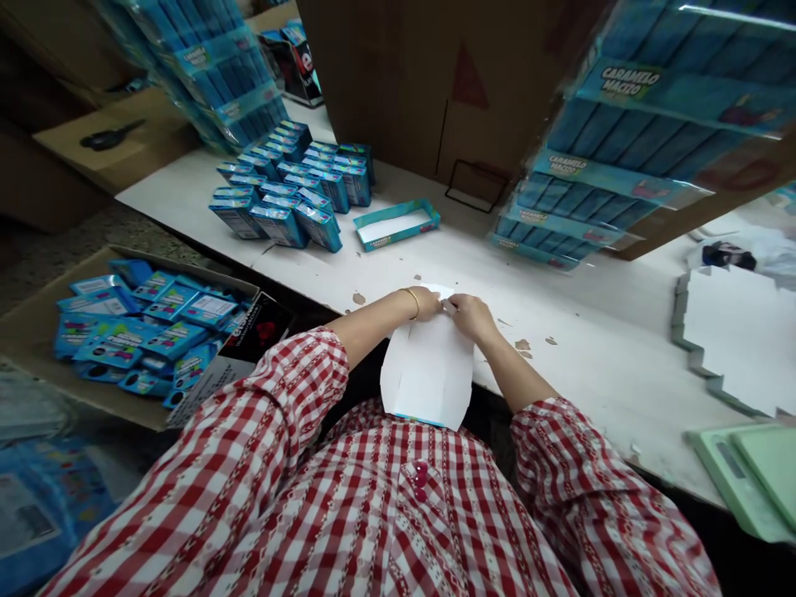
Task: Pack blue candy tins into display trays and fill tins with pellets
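Observation:
A flat white cardboard box blank with a blue near edge lies between my forearms, its near end against my shirt. At its far end my left hand is closed on the card, a thin bangle on the wrist. My right hand pinches the same far end, close beside the left. A small greyish flap or scrap shows between the fingers; which of these I cannot tell. Beyond the hands sits an open blue display tray with a white inside.
Rows of small blue boxes stand at the back left. Wrapped blue packs are stacked at the right. A carton of blue boxes is at the left. White blanks and a pale green scale lie right. Paper scraps dot the white table.

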A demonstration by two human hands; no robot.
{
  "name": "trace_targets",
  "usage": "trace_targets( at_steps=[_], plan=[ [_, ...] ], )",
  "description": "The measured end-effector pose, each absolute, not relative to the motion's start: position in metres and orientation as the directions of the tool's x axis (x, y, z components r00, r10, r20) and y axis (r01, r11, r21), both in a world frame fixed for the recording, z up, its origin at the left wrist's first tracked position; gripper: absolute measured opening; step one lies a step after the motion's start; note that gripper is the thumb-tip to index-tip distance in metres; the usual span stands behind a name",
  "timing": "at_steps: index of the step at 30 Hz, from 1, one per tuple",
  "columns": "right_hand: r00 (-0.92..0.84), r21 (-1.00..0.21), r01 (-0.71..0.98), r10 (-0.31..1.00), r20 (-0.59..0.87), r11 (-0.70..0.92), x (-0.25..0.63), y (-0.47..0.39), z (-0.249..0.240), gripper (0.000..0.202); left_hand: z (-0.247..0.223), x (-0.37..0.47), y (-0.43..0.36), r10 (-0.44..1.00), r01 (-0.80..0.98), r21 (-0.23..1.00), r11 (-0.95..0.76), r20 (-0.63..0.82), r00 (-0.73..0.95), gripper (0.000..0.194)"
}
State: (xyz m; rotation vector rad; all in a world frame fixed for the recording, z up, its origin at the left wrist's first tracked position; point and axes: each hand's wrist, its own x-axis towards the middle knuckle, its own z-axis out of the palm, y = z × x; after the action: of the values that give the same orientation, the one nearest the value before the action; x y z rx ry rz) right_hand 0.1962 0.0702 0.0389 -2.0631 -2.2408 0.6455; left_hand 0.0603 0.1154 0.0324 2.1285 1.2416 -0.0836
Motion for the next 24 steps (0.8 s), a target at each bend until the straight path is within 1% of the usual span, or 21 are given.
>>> trace_targets(
  at_steps=[2, 4, 5, 8, 11, 14, 15, 17, 18, 19, 21, 23, 24],
  plan=[
    [-0.179, -0.323, 0.941, 0.955, -0.236, 0.097, 0.197, 0.068, 0.042, 0.030, 0.035, 0.058, 0.110, 0.718, 0.833, 0.420, -0.359, -0.445, 0.534, 0.036],
    [-0.203, -0.358, 0.927, 0.951, -0.233, 0.110, 0.202, 0.069, 0.043, 0.032, 0.039, 0.054, 0.105, 0.761, 0.853, 0.389, -0.347, -0.414, 0.499, 0.029],
    [-0.203, -0.378, 0.920, 0.950, -0.238, 0.102, 0.205, 0.071, 0.043, 0.031, 0.041, 0.052, 0.104, 0.791, 0.860, 0.389, -0.330, -0.383, 0.477, 0.027],
    [-0.152, -0.429, 0.903, 0.944, -0.294, 0.012, 0.210, 0.079, 0.037, 0.024, 0.043, 0.045, 0.103, 0.856, 0.866, 0.428, -0.257, -0.314, 0.410, 0.030],
    [-0.097, -0.446, 0.893, 0.939, -0.331, -0.065, 0.210, 0.085, 0.032, 0.022, 0.042, 0.041, 0.104, 0.863, 0.872, 0.454, -0.181, -0.351, 0.362, 0.022],
    [-0.105, -0.463, 0.883, 0.925, -0.365, -0.082, 0.207, 0.086, 0.031, 0.021, 0.038, 0.041, 0.104, 0.855, 0.877, 0.466, -0.119, -0.400, 0.329, 0.018],
    [-0.110, -0.479, 0.873, 0.921, -0.374, -0.090, 0.207, 0.086, 0.030, 0.022, 0.036, 0.042, 0.104, 0.856, 0.878, 0.468, -0.105, -0.406, 0.319, 0.019],
    [-0.090, -0.515, 0.848, 0.922, -0.376, -0.127, 0.207, 0.086, 0.030, 0.033, 0.034, 0.042, 0.103, 0.866, 0.882, 0.463, -0.089, -0.401, 0.298, 0.021],
    [-0.069, -0.527, 0.836, 0.925, -0.373, -0.151, 0.207, 0.086, 0.029, 0.041, 0.034, 0.042, 0.102, 0.874, 0.886, 0.455, -0.088, -0.391, 0.288, 0.025],
    [-0.043, -0.534, 0.827, 0.927, -0.372, -0.175, 0.207, 0.086, 0.029, 0.049, 0.033, 0.042, 0.102, 0.881, 0.890, 0.447, -0.087, -0.382, 0.278, 0.033],
    [0.002, -0.538, 0.814, 0.928, -0.372, -0.217, 0.207, 0.086, 0.026, 0.060, 0.033, 0.039, 0.101, 0.893, 0.891, 0.449, -0.070, -0.371, 0.257, 0.057],
    [0.027, -0.556, 0.792, 0.924, -0.382, -0.253, 0.208, 0.086, 0.023, 0.068, 0.034, 0.036, 0.102, 0.895, 0.867, 0.497, -0.021, -0.378, 0.238, 0.077],
    [0.037, -0.580, 0.767, 0.921, -0.387, -0.274, 0.208, 0.086, 0.021, 0.072, 0.034, 0.034, 0.102, 0.894, 0.842, 0.540, 0.014, -0.384, 0.231, 0.082]
  ],
)
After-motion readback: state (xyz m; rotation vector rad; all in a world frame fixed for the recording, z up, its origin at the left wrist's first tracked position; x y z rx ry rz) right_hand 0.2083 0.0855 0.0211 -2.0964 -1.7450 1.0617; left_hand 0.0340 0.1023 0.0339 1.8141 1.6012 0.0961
